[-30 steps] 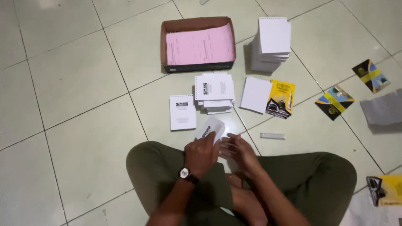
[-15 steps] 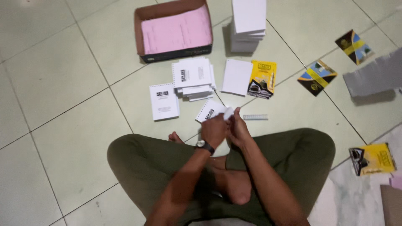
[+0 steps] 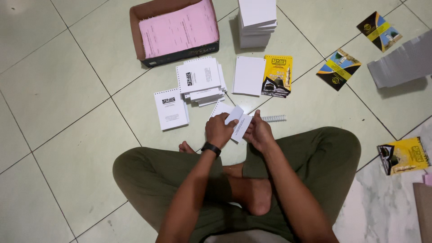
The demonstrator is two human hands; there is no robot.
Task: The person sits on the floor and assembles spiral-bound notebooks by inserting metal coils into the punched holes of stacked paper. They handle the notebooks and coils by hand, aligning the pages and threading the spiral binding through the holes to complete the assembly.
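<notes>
Together, both hands gripped a small white booklet above the tiled floor [image 3: 67, 90].

From the head view, left hand [image 3: 219, 130] and right hand [image 3: 258, 133] pinched the booklet [image 3: 237, 122], plain-covered, slightly fanned, near a white spiral coil [image 3: 273, 119].

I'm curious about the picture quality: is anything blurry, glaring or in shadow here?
Head view: even indoor light, mostly sharp; soft shadows fall beside the tall white stack and the grey sheet; faint sheen on the floor tiles; tile lines bow slightly, hinting at wide-lens distortion.
</notes>
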